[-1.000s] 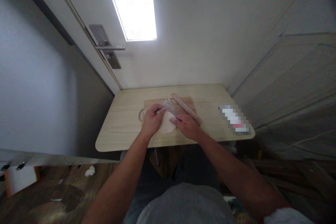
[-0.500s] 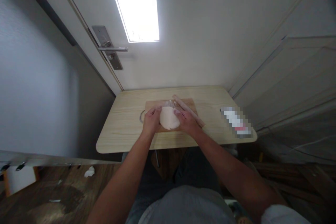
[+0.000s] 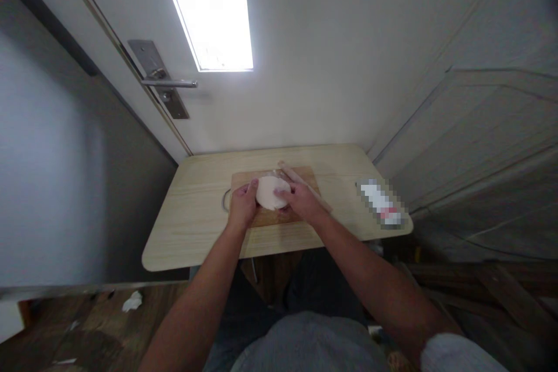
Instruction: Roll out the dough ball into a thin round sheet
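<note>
A pale, flattened round of dough is held between my two hands over a wooden cutting board. My left hand grips its left edge, thumb on top and fingers underneath. On the other side, my right hand pinches the right edge, its thumb lying over the top face. A wooden rolling pin lies slantwise along the board's right side, partly hidden behind my right hand. Traces of flour show on the board beyond the dough.
The board rests on a light wood table set against a white door with a metal handle. A blurred-out white item lies at the table's right end. Crumpled tissue is on the floor at left.
My view has turned slightly, so the table sits further left. The dough looks smaller and raised toward me, and my right thumb has come further inward over it.
</note>
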`<state>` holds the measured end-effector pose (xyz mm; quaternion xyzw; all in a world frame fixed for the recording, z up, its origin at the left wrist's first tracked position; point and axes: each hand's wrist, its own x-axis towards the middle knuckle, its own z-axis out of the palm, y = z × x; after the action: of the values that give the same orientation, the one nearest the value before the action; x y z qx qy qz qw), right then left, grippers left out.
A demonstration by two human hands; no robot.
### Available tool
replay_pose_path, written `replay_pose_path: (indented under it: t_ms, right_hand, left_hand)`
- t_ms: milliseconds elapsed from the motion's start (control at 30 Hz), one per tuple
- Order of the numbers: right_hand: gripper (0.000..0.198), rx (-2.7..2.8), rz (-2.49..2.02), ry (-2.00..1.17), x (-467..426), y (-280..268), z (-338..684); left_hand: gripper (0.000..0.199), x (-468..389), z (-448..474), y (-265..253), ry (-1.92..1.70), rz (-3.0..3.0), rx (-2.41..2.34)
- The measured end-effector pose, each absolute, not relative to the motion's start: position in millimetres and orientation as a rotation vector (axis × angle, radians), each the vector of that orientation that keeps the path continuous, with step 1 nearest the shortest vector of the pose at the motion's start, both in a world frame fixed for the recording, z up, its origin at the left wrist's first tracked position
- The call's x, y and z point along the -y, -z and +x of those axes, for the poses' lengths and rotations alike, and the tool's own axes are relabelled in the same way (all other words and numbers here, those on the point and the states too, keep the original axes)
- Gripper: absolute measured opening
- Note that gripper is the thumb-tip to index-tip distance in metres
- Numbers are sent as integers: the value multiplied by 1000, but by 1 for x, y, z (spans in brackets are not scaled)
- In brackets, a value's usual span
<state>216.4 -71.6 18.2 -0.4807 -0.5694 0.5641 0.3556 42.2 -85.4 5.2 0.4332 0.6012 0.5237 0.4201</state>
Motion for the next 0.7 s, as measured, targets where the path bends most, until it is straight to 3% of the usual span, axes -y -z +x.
replay_pose_path:
  t_ms: [100,267,333,533,700]
  right_hand:
    - [34,1525,-1411,-1197,67,-27,225]
    - [21,1796,-1678,-348,75,-34,265]
    - [31,1867,-1812,-154,81,-29,278]
    - [26,2001,-1926,-116,86,-9,293]
    - [29,1947,-1858,-147,79,-8,305]
  left_hand:
    - [40,85,41,-12,-1331,842,-1463]
    - [18,92,49,-13,-1323,587,-1409]
    - [18,99,60,-12,-1372,492,-1360]
    - [21,124,97,-23,-1289,417,-1203]
    - [28,142,100,-43,-796,695,-1108]
